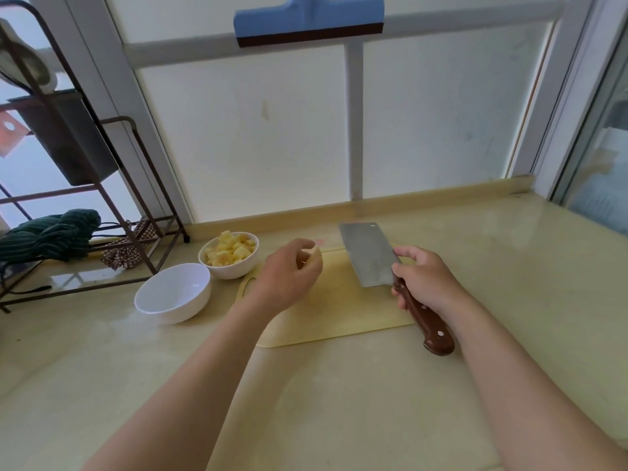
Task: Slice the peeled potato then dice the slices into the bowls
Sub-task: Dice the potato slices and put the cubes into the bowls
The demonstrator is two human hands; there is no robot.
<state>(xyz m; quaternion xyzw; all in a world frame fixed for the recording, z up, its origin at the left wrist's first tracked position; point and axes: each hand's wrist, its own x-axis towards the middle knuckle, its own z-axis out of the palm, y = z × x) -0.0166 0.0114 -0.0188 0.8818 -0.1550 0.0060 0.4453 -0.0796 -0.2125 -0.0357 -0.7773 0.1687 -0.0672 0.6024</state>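
Note:
My left hand (290, 275) hovers over the left part of the pale yellow cutting board (334, 314), fingers curled around a small pale potato piece (315, 253) that peeks out at the fingertips. My right hand (423, 280) grips the brown wooden handle of a cleaver (368, 254), whose blade lies flat above the board's far right part. A white bowl (231, 254) full of diced potato stands left of the board. A second white bowl (171, 294) with nothing in it stands in front of that one.
A dark metal rack (112, 212) stands at the left on the beige counter, with a green striped cloth (51, 236) and a checked cloth (131, 248) on its lower shelf. A frosted window wall runs along the back, with a blue squeegee (309, 20) hung up high.

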